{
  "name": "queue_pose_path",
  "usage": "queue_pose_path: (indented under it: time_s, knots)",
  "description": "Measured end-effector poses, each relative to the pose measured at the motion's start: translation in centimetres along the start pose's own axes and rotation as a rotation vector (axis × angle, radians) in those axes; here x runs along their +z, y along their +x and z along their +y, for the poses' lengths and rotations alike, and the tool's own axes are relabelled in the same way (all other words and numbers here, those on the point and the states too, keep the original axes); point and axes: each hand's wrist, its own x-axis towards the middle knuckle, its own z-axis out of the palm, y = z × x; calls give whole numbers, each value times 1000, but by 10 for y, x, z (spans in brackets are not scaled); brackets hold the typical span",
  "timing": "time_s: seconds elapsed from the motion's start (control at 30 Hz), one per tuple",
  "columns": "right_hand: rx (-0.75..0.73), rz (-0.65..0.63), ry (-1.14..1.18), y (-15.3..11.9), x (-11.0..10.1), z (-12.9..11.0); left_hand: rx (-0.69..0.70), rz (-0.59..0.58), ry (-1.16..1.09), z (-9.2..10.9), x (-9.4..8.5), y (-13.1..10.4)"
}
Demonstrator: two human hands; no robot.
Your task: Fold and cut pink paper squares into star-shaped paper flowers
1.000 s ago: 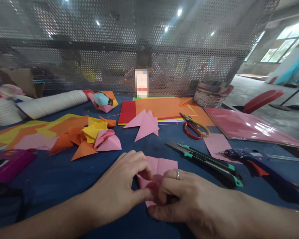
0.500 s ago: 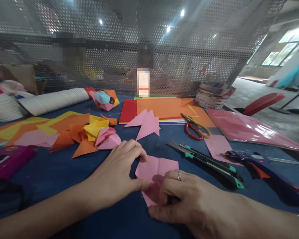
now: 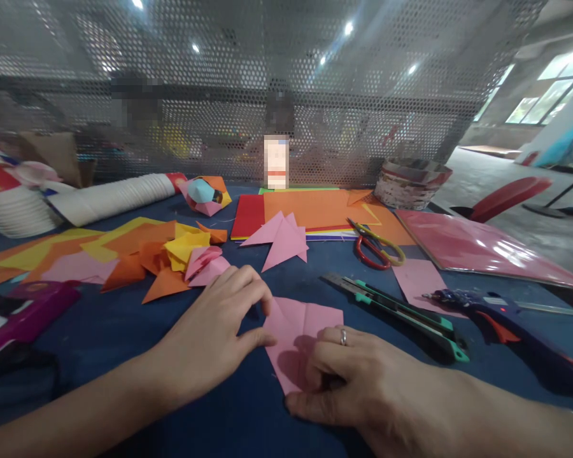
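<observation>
A square of pink paper (image 3: 293,324) with crease lines lies on the dark blue tabletop in front of me. My right hand (image 3: 358,375), with a ring on one finger, is closed at the paper's lower right; curled fingers press on it and the thumb is by its near corner. At the paper's left edge is my left hand (image 3: 224,324), its thumb and forefinger apart, the fingertips at or just beside that edge. Beyond the sheet lie folded pink paper pieces (image 3: 284,238). Right of it rests a utility knife (image 3: 396,318) with its blade out.
Scissors (image 3: 375,245), a glue gun (image 3: 506,318) and a pink sheet (image 3: 420,283) lie to the right. Coloured paper (image 3: 315,207) is stacked at the back. Folded orange and yellow shapes (image 3: 162,261) and paper cups (image 3: 119,197) are on the left. A perforated metal screen (image 3: 334,114) stands behind.
My left hand has drawn slightly left, and its thumb has slid off the paper's middle to its edge. The paper's left side now lies flatter. My right hand stays in place.
</observation>
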Motion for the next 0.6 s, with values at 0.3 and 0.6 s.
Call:
queue_pose_path:
  time_s: [0.3, 0.6]
  knots:
    - [1, 3, 38, 2, -2, -1, -92, -256, -174, 23, 5, -9]
    - [-5, 24, 27, 2, -2, -3, -127, -249, -156, 18, 0, -6]
